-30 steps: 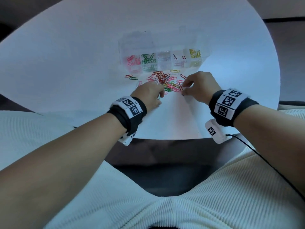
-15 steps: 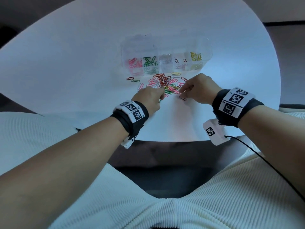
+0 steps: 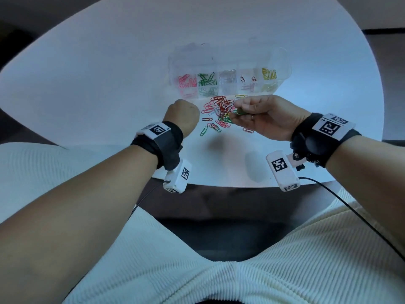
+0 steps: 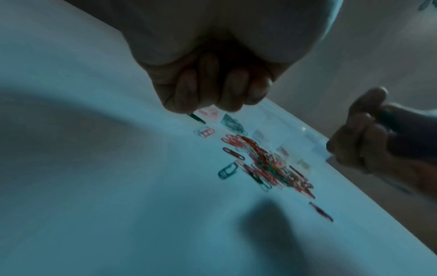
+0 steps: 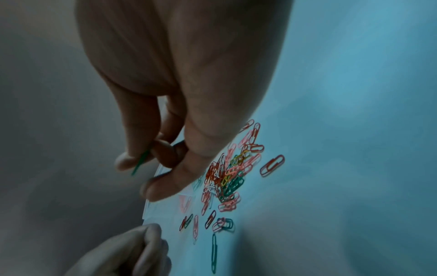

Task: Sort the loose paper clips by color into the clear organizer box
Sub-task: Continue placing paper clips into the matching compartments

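The clear organizer box (image 3: 282,62) sits at the back of the table, with pink, green, pale, dark and yellow clips in separate compartments. The pile of loose mixed-colour paper clips (image 3: 219,110) lies just in front of it. My left hand (image 3: 183,113) hovers as a fist left of the pile; in the left wrist view its curled fingers (image 4: 189,93) grip a dark green clip (image 4: 196,118). My right hand (image 3: 237,109) is raised at the pile's right edge, turned sideways, pinching a green clip (image 5: 141,162) between thumb and fingers.
The white round table (image 3: 109,84) ends close to my lap at the front. Single clips lie scattered around the pile, such as a green one (image 3: 204,131) and a pink one (image 3: 248,130). The box's clear lid (image 3: 192,51) stands open at the back.
Both hands have lifted off the pile. The right hand rolled over with a green clip in its fingers. The left hand drew back to the left as a fist.
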Demonstrator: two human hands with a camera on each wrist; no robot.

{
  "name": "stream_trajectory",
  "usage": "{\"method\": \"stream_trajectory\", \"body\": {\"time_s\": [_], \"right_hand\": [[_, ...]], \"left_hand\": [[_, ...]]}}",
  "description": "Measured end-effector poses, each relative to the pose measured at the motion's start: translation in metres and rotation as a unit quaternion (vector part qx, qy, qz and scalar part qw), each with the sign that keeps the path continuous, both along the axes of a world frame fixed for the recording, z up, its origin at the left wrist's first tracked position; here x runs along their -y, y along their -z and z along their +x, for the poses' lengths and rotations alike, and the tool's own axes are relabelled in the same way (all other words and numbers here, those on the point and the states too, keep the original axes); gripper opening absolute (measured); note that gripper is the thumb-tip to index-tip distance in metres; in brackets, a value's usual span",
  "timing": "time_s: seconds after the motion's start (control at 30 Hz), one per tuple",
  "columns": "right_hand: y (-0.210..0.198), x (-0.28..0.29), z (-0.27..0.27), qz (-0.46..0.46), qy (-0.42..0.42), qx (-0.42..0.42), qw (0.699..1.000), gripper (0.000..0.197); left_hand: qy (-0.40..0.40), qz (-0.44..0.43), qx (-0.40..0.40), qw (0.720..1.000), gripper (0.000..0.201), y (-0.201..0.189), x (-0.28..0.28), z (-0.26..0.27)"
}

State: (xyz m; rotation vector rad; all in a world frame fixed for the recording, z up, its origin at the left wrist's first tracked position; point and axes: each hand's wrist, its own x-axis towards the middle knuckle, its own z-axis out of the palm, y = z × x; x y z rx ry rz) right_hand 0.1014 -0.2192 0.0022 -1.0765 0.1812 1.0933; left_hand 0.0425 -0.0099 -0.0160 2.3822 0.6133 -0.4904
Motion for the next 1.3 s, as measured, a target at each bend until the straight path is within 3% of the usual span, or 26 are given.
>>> {"method": "stream_trajectory", "body": {"time_s": [0.2,0.3,0.33,0.4,0.47,0.5,0.7,0.93,1.03,1.13,1.2,1.27,1.3], "right_hand": [[-0.002,-0.003,0.002,-0.029,0.027,-0.026,0.999,0.027],[0.001,-0.007,0.001,-0.131,-0.026,0.088,0.987,0.025],[0.001,-0.010,-0.002,-0.204,-0.061,0.173,0.962,0.023],[0.006,-0.015,-0.007,-0.354,-0.139,0.351,0.855,0.012],[0.017,-0.015,-0.012,-0.440,-0.203,0.448,0.752,0.008],[0.023,-0.013,-0.014,-0.462,-0.221,0.466,0.721,0.013],[0.036,-0.011,-0.019,-0.497,-0.218,0.515,0.664,0.024],[0.041,-0.015,-0.018,-0.512,-0.224,0.523,0.644,0.018],[0.043,-0.014,-0.018,-0.497,-0.212,0.503,0.675,0.014],[0.033,-0.012,-0.012,-0.456,-0.157,0.427,0.765,0.010],[0.025,-0.009,-0.008,-0.390,-0.111,0.346,0.846,0.017],[0.015,-0.008,-0.008,-0.302,-0.059,0.231,0.923,0.012],[0.011,-0.008,-0.007,-0.263,-0.040,0.176,0.948,0.010]], "left_hand": [[0.078,0.041,-0.004,0.996,0.016,0.012,0.012,-0.019],[0.118,0.065,0.009,0.991,0.021,0.018,0.015,-0.020],[0.126,0.077,0.015,0.989,0.018,0.020,0.016,-0.018],[0.139,0.093,0.016,0.986,0.016,0.020,0.017,-0.015],[0.142,0.098,0.011,0.985,0.017,0.018,0.018,-0.016],[0.141,0.098,0.011,0.985,0.017,0.018,0.017,-0.016],[0.140,0.097,0.009,0.985,0.017,0.016,0.017,-0.017],[0.157,0.036,-0.013,0.987,0.018,0.018,0.017,-0.018],[0.134,-0.005,0.001,0.991,0.017,0.016,0.022,-0.018],[0.076,-0.055,0.022,0.995,0.027,0.009,0.027,-0.015],[0.052,-0.093,0.034,0.994,0.033,0.004,0.030,-0.013],[0.002,-0.174,0.017,0.985,0.031,0.000,0.033,-0.009],[-0.042,-0.233,-0.002,0.972,0.029,-0.002,0.034,-0.008]]}}
